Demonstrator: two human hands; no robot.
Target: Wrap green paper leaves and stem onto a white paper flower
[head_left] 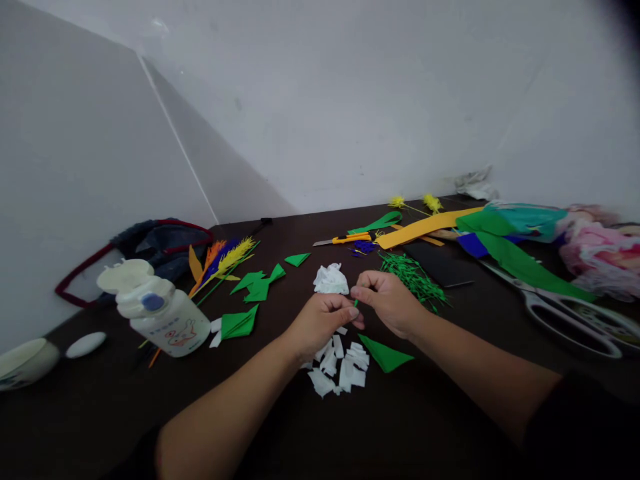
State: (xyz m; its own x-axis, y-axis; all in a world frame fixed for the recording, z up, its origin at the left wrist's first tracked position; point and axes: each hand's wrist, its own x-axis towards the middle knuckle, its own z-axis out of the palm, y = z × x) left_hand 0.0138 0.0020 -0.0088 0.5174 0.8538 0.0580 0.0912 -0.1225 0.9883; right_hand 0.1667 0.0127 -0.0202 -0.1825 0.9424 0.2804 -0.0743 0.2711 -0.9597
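Note:
Over the middle of the dark table, my left hand [320,325] and my right hand [386,301] meet with fingertips pinched. A small green paper twist [356,303] shows between them; its ends are hidden by the fingers. Beneath and in front of my left hand lie cut white paper pieces [345,370], several of them overlapping. Just behind the hands sits a crumpled white paper heap [331,279]. Right of the white pieces is a folded green paper triangle [386,355]. A pile of small green twists [414,280] lies beyond my right hand.
A yellow utility knife [350,237], blade out, lies toward the back. Large scissors [565,313] rest at right near green and yellow strips. At left stand an open white bottle [173,320], a bowl [27,363] and paper flowers [220,263]. Green scraps [257,287] lie between.

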